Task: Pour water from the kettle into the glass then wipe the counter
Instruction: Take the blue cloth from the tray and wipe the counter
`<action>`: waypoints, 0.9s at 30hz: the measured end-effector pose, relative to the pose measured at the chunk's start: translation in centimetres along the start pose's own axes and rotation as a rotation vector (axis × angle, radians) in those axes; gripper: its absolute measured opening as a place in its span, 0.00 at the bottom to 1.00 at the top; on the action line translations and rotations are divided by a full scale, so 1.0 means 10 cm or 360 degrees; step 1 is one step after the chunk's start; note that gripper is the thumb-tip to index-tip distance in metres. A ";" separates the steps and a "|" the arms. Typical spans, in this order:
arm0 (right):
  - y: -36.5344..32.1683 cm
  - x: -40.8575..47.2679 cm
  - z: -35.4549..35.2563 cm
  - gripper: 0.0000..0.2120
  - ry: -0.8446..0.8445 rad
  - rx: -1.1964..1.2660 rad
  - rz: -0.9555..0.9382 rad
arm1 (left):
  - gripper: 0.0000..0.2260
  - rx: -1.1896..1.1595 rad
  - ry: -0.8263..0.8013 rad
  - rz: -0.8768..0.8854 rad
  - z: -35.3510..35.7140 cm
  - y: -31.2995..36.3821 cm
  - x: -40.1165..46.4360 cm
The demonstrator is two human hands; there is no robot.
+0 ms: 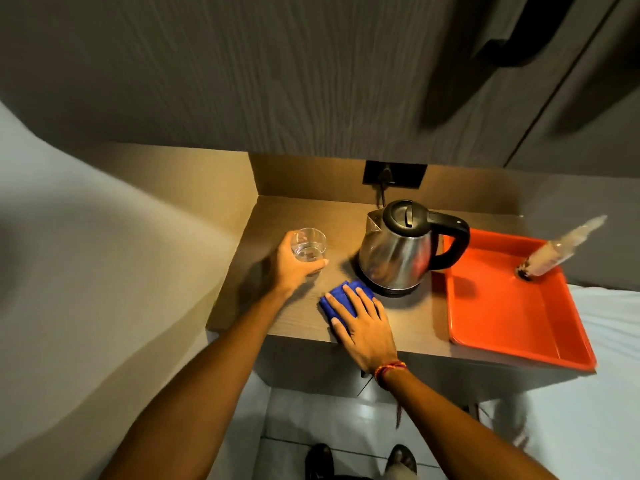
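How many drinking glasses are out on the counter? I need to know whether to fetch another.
1. The glass is at the counter's left side, held in the left hand, left of the kettle. None other shows.

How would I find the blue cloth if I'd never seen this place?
Look at the wooden counter with the shiny metal kettle on it. Just in front of the kettle, near the counter's front edge, the right hand lies flat on the cloth. It is the only blue thing there, soft and folded, beside the clear glass in the left hand.
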State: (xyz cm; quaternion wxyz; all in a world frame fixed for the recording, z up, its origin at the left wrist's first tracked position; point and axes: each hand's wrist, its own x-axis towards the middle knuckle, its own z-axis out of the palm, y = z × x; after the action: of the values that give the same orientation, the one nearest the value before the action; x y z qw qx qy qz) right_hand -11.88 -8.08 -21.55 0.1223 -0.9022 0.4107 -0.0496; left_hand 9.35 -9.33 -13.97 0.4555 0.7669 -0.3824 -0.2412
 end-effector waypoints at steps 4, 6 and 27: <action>-0.03 -0.17 -0.02 0.29 0.0054 -0.0002 0.0143 | 0.38 -0.0009 -0.0078 -0.0051 0.11 -0.04 -0.01; -0.05 -0.17 -0.07 0.28 0.0088 0.0021 0.0186 | 0.37 0.0029 -0.0123 -0.0062 0.17 -0.04 -0.03; 0.16 -0.03 -0.50 0.13 0.0377 0.1529 0.1346 | 0.18 0.0317 -0.0204 -0.0349 0.83 0.15 -1.10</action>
State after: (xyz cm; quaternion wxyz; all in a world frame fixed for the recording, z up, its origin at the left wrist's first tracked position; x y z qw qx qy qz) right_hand -14.20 -9.72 -17.10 0.4751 -0.4958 0.6731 -0.2745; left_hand -3.65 -5.18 -16.27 0.3227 0.8285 -0.3466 -0.2988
